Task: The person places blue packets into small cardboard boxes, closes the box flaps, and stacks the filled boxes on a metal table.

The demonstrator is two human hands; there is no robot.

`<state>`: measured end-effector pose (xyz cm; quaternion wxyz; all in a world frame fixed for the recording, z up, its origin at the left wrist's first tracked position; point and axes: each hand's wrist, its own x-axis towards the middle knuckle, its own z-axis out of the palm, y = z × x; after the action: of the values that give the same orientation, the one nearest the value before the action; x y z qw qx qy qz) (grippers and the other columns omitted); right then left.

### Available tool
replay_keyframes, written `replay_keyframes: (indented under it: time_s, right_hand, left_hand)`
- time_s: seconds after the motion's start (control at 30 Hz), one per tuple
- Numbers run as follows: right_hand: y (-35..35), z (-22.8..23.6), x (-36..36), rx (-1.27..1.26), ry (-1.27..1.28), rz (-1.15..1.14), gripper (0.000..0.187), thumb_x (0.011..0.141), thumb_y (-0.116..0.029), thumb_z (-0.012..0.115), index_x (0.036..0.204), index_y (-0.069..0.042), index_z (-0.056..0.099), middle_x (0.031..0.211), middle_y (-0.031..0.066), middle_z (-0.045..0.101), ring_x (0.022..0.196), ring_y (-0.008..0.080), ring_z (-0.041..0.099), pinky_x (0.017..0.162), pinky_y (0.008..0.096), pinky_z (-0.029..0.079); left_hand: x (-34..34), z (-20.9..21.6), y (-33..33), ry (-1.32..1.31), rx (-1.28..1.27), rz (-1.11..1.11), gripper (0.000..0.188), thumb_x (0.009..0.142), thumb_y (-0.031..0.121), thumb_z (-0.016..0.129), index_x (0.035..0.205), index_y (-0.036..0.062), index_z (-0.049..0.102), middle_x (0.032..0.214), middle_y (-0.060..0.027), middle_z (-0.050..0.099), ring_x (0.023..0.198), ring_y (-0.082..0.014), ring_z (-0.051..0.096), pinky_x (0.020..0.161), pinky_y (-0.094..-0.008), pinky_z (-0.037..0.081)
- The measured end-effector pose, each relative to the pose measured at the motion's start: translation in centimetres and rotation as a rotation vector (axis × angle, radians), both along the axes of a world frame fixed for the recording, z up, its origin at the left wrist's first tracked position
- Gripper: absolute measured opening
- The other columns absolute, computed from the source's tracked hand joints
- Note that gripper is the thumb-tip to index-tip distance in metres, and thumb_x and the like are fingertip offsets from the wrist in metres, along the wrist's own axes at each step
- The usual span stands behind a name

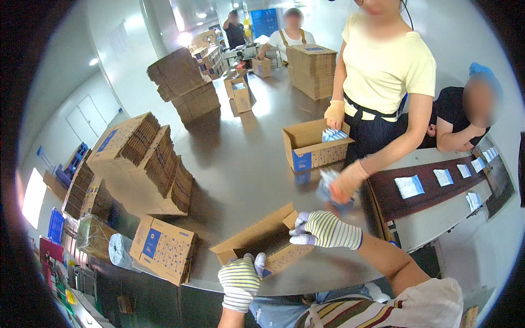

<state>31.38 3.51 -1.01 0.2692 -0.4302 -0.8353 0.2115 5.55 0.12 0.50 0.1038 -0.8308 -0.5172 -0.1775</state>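
Observation:
An open cardboard box (pixel 284 258) lies on the metal table in front of me, its inside dark with shadow. My left hand (pixel 239 281), in a striped knit glove, grips the near left corner with the fingers over the rim. At the right end, my right hand (pixel 328 229) in a matching glove pinches an end flap (pixel 290 220). Just beyond, a co-worker's gloved hand (pixel 350 179) carries blurred white-and-blue packets (pixel 331 188). The co-worker's other hand (pixel 334 115) rests at a second open box (pixel 306 159) holding several packets.
Tall stacks of folded cardboard boxes (pixel 136 169) stand on the table's left, with a smaller stack (pixel 164 249) near the front edge. A conveyor belt (pixel 383 199) with several packets (pixel 409 187) runs at right. Other people sit or stand farther back beside more cartons (pixel 311 71).

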Motion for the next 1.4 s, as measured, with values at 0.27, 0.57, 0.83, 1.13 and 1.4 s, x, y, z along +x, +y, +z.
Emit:
replay_keyframes:
  time_s: [0.27, 0.57, 0.83, 1.13, 1.4]
  right_hand:
    - [-0.3, -0.3, -0.2, 0.095, -0.009, -0.02, 0.028, 0.079, -0.03, 0.068, 0.087, -0.004, 0.071, 0.082, 0.01, 0.061, 0.072, 0.0266, 0.062, 0.066, 0.0352, 0.049]
    - [0.1, 0.1, -0.2, 0.117, -0.107, -0.011, 0.029, 0.081, -0.032, 0.065, 0.087, -0.004, 0.071, 0.082, 0.0106, 0.064, 0.07, 0.0279, 0.063, 0.064, 0.0376, 0.05]
    - [1.3, 0.1, -1.6, 0.06, -0.181, -0.198, 0.035, 0.087, -0.036, 0.055, 0.1, -0.006, 0.066, 0.09, 0.0129, 0.064, 0.08, 0.0307, 0.062, 0.073, 0.039, 0.051]
    - [-1.0, -1.2, -4.9, 0.202, -0.274, 0.088, 0.062, 0.081, -0.045, 0.061, 0.125, -0.004, 0.049, 0.125, 0.0173, 0.051, 0.116, 0.0329, 0.048, 0.099, 0.0445, 0.038]
    - [0.4, -4.3, -5.4, 0.254, -0.581, 0.056, 0.07, 0.07, -0.038, 0.069, 0.128, -0.005, 0.046, 0.116, 0.011, 0.054, 0.11, 0.0258, 0.052, 0.099, 0.0424, 0.037]
  left_hand:
    - [-0.1, -0.2, -0.2, 0.022, 0.026, 0.023, 0.04, 0.088, 0.037, 0.055, 0.059, 0.0118, 0.048, 0.043, -0.0084, 0.046, 0.04, -0.0278, 0.049, 0.043, -0.0377, 0.038]
    - [0.2, -0.4, 0.4, 0.037, -0.016, 0.066, 0.04, 0.089, 0.04, 0.052, 0.061, 0.0114, 0.053, 0.048, -0.0105, 0.052, 0.047, -0.0289, 0.054, 0.046, -0.0395, 0.042]
    - [0.3, -1.6, 3.5, 0.073, -0.156, 0.137, 0.046, 0.094, 0.041, 0.038, 0.076, 0.0091, 0.066, 0.064, -0.0162, 0.063, 0.062, -0.0343, 0.061, 0.061, -0.0436, 0.048]
    - [0.6, -2.7, 4.3, 0.038, -0.229, 0.098, 0.037, 0.093, 0.036, 0.043, 0.088, 0.008, 0.067, 0.073, -0.0159, 0.066, 0.073, -0.0324, 0.063, 0.069, -0.0443, 0.047]
    - [2.2, -3.4, 1.7, 0.029, -0.202, -0.142, 0.059, 0.08, 0.042, 0.061, 0.12, 0.0008, 0.047, 0.1, -0.0187, 0.059, 0.093, -0.034, 0.059, 0.081, -0.0444, 0.046]
